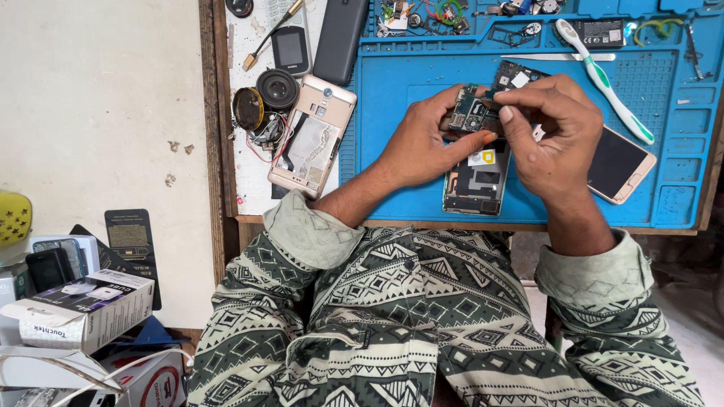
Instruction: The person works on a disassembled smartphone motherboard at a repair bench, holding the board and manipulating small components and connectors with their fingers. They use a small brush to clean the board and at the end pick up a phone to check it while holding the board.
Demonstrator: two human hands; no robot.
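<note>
Two hands work over the blue repair mat (407, 173), which covers most of the tabletop (253, 188). Mat's near edge runs just past the wrists; its right edge sits at the tabletop's right side. Bare mat shows left of the left hand and along the near strip. That's the only open room. Far side is crowded: tray pockets hold small parts, a toothbrush (603, 79) lies angled at far right, and a white plastic pry tool (562, 56) lies flat just beyond the hands.

Circuit board (475, 113) is held up off the mat, between both hands, above an opened phone frame (477, 181) lying flat directly under them. Left hand (422, 143) pinches the board's near-left side, thumb lying along its near edge, fingers closed around it. Right hand (550, 132) comes in from the right, thumb and forefinger pressed together at the board's right edge; can't tell if they pinch the board itself or some small part on it. A second dark board piece (516, 75) sticks out just beyond the right knuckles.

Gold phone (622, 162), screen up, lies just right of the right hand, partly under it. Left of the mat: a gold phone back shell (313, 139), two round speakers (264, 98) with red wires, a dark phone (339, 34) and a small keypad phone (290, 45). Boxes (83, 309) stacked on the floor at near left.
</note>
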